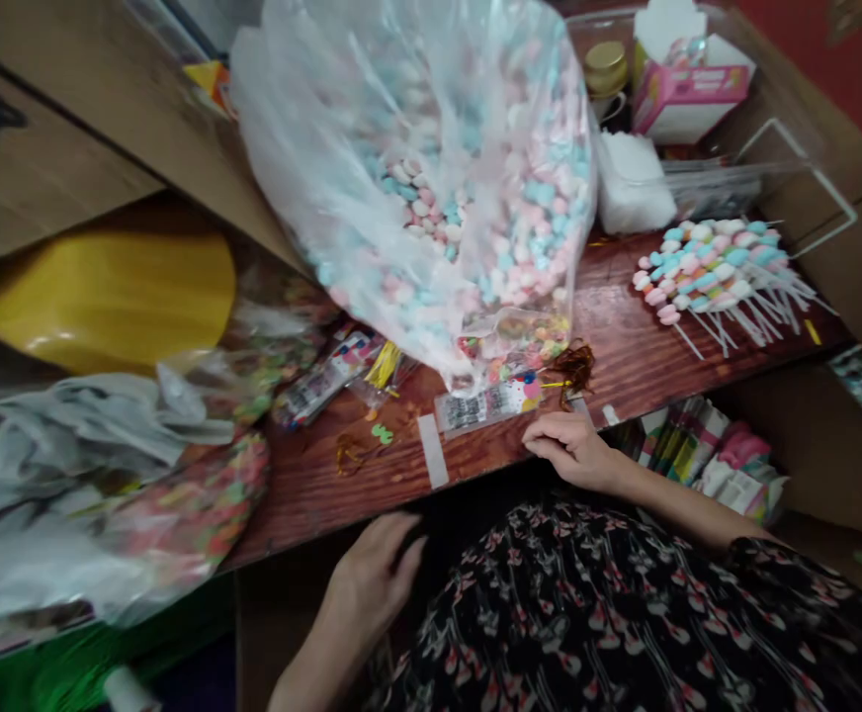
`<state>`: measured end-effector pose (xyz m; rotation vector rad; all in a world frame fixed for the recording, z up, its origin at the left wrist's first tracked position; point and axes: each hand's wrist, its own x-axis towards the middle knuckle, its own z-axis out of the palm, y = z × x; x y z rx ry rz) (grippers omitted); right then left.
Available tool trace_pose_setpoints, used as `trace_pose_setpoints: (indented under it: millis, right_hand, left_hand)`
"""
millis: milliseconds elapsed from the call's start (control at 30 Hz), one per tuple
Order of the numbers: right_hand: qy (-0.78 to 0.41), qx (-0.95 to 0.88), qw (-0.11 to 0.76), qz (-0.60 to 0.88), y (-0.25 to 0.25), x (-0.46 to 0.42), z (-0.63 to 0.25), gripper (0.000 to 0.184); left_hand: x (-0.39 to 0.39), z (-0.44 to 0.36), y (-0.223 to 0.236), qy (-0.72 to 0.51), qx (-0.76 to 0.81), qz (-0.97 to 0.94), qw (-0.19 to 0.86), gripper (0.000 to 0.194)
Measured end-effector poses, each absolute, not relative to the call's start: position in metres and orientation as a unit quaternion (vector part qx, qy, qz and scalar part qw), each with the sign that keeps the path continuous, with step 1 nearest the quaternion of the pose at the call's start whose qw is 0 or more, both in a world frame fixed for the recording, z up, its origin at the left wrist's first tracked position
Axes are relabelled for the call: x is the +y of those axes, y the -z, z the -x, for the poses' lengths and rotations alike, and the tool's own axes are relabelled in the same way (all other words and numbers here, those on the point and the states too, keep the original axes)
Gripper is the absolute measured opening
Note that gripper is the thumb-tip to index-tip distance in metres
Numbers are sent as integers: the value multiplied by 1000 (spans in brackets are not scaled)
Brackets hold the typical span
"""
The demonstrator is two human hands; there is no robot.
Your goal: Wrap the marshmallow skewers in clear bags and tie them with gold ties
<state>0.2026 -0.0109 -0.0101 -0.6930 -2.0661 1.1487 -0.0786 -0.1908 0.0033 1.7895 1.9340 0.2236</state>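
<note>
My left hand point(378, 566) hangs in front of the table's front edge, slightly blurred. Its fingers are loosely bent, with the thumb apart and nothing seen in them. My right hand point(570, 450) rests at the table edge with its fingers curled in; nothing shows in it. Just beyond it lie a flat printed plastic packet point(490, 403) and a tangle of brown-gold ties point(571, 368). Behind these stands a large clear bag point(416, 129) of pink, white and blue candies. A small bag of colourful gummy candies point(524, 341) leans against it.
Candy skewers on white sticks point(720, 267) are piled at the right of the wooden table point(312, 494). A clear bin point(787, 148) holds a pink box point(690, 99). Another candy bag point(201, 504) and a yellow rounded object point(112, 297) are left. Cardboard boxes point(52, 129) stand behind.
</note>
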Motion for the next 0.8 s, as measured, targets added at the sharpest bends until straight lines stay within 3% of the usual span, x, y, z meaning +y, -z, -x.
trace_pose_setpoints:
  millis: [100,200,300,400,600,800]
  right_hand:
    - [-348,-799,388,301,9,-6,-205,15]
    - [-203,-804,406,383,8,7,-232,15]
    - [-67,-773,367,513,4,27,-288,17]
    - [17,-722,280,633,1,49,-344,23]
    - [36,-690,105,715,8,97,-366,27]
    - [21,-679,75,730,21,116,-354,31]
  left_hand:
    - [-97,16,-10,-133,583,-796,94,27]
    - [-30,-28,-15,-10,550,-835,15,28]
    - [-6,-37,-9,61,541,-838,-35,23]
    - [-5,-21,6,39,529,-845,-72,22]
    - [-6,4,28,-134,509,-848,-62,15]
    - [-18,0,27,-156,553,-817,-40,20]
